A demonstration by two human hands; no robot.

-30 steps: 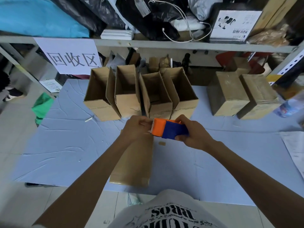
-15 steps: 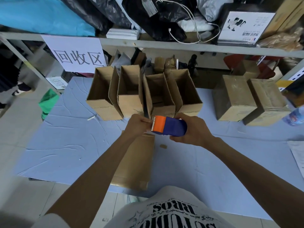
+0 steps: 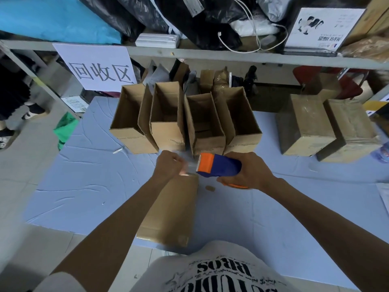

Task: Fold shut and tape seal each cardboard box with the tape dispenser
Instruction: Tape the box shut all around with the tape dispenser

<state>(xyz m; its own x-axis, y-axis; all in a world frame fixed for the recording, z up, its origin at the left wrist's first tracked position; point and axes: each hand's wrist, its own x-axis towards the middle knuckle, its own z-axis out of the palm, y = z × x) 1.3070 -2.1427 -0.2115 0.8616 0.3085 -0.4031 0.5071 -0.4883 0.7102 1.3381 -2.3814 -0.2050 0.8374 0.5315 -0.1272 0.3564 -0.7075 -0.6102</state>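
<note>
A closed cardboard box (image 3: 171, 209) lies lengthwise on the blue table (image 3: 88, 182) in front of me. My right hand (image 3: 247, 171) grips the orange and blue tape dispenser (image 3: 217, 166) above the box's far end. My left hand (image 3: 168, 167) pinches the clear tape end (image 3: 190, 166) pulled out from the dispenser's orange mouth, just over the box's far edge. Behind them stand several open cardboard boxes (image 3: 168, 121) in a row. Two closed boxes (image 3: 305, 125) sit at the right.
A metal shelf (image 3: 210, 55) loaded with bags, cables and a white box hangs over the table's back. A white paper sign (image 3: 96, 68) hangs at its left. A green cloth (image 3: 65, 129) lies off the table's left edge. A small brown scrap (image 3: 209, 188) lies beside the box.
The dispenser has drawn away from my left hand to the right, so a short stretch of clear tape now shows between them. The view has shifted slightly.
</note>
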